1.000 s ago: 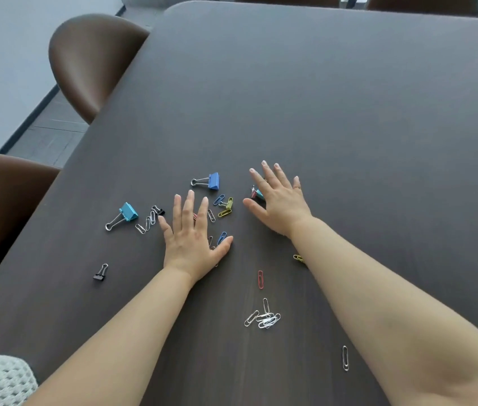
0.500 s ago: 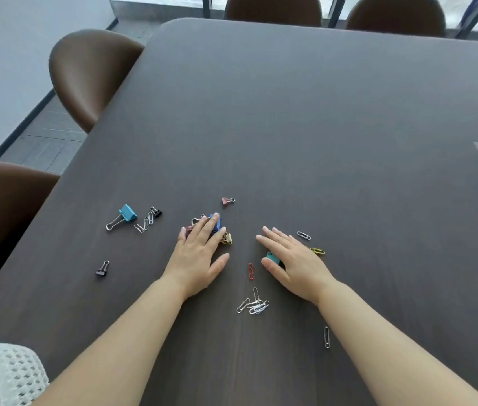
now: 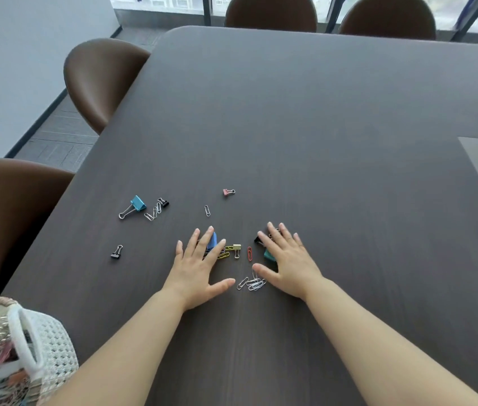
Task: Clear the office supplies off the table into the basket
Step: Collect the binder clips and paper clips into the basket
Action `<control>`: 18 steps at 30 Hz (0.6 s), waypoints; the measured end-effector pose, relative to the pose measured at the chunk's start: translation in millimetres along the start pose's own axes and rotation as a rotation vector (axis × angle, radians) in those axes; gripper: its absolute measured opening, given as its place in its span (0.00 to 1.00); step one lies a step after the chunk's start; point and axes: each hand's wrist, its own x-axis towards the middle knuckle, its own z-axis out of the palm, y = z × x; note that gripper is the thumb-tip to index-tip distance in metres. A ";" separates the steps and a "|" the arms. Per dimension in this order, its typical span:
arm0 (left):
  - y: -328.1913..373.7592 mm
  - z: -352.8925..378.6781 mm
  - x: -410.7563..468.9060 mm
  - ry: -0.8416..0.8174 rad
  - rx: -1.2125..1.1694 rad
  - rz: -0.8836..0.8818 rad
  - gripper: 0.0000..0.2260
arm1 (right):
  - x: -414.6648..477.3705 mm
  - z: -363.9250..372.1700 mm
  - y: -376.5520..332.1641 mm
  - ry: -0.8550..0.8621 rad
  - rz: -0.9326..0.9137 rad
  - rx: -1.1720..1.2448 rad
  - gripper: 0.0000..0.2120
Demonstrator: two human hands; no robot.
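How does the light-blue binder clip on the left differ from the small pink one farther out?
Size: the light-blue binder clip is clearly larger than the pink binder clip. Pose: the blue one's wire handles point near-left; the pink one's point right. Company: blue lies beside silver paper clips; pink lies alone. Shared: both lie loose on the table.

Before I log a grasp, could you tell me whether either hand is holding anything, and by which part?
Nothing is held: the left hand and right hand lie flat, fingers straight, over loose clips on the table.
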 end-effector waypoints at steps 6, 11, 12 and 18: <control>-5.2 25.2 -45.2 0.160 0.036 0.020 0.44 | -70.9 22.9 16.8 0.278 0.215 0.100 0.44; 8.2 21.9 -32.3 0.096 0.004 -0.074 0.47 | -74.3 34.4 -3.3 0.110 0.277 -0.062 0.49; 13.4 19.3 -26.0 0.083 0.003 -0.072 0.46 | -67.1 34.3 -7.9 0.105 0.271 -0.069 0.49; 10.5 12.3 4.0 0.171 -0.030 -0.003 0.43 | -11.2 21.1 -9.5 0.110 0.122 -0.112 0.46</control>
